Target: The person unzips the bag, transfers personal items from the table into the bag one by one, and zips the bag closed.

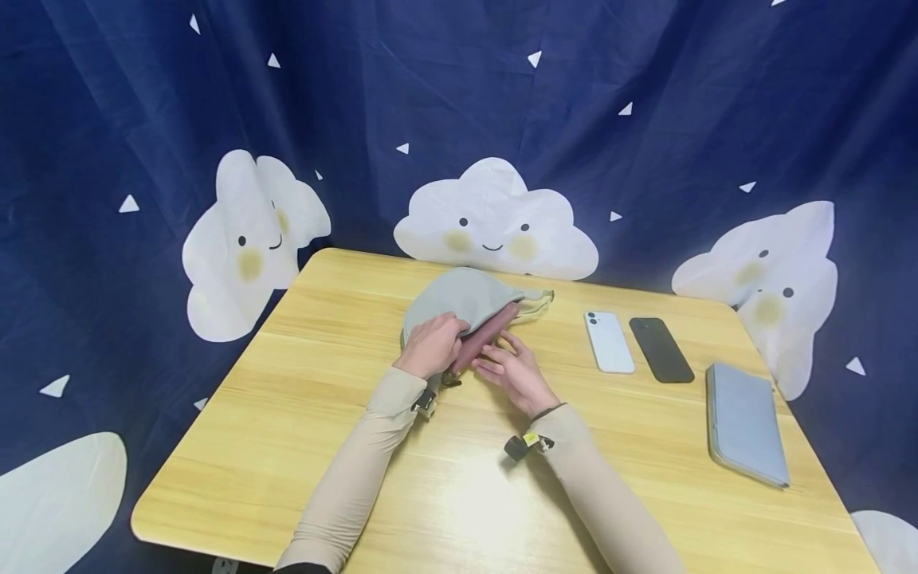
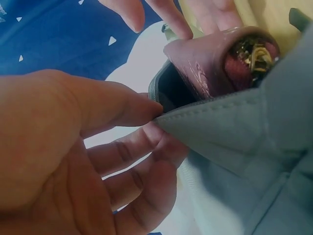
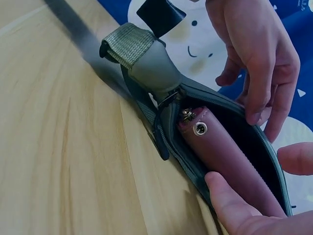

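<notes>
at the bench [image 1: 287, 383], left hand [image 1: 433, 344] pinches the bag [image 1: 455, 299] by its edge; right hand [image 1: 518, 375], fingers apart, touches the purse [image 1: 489, 333]: likely mid-transfer, next needing a wide opening.

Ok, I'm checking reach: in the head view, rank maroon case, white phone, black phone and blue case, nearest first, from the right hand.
1. Maroon case, next to the right hand.
2. White phone, to the hand's right.
3. Black phone, just right of the white phone.
4. Blue case, farthest right on the table.
</notes>
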Tool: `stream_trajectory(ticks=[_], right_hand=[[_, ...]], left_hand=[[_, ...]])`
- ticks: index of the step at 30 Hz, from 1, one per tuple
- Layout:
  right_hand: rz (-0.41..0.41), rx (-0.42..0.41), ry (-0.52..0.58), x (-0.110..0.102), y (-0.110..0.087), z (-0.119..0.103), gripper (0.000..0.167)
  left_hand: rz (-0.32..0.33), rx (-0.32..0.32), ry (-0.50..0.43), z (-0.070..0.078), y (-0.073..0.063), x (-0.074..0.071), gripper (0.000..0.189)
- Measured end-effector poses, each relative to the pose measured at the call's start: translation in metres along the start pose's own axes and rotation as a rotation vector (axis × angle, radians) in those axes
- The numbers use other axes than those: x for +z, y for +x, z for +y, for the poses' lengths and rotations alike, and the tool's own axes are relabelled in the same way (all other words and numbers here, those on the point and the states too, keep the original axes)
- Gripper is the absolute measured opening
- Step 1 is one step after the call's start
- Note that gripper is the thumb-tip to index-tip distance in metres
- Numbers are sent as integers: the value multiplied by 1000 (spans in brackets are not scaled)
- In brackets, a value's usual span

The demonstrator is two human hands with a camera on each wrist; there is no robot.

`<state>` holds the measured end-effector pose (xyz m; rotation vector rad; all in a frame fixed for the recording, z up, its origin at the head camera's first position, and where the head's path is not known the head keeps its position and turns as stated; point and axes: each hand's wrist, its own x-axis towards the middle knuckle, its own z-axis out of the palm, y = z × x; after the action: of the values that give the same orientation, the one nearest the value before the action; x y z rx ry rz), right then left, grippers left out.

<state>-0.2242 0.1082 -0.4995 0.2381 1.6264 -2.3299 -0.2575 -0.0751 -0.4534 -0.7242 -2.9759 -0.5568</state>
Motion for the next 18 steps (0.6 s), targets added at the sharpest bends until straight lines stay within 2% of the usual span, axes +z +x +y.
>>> stream_trajectory(ticks=[18], right_hand=[[-31,-38,16,11,14,1,76]], left_hand=[[-9,20,-24,1,2,-1,21]])
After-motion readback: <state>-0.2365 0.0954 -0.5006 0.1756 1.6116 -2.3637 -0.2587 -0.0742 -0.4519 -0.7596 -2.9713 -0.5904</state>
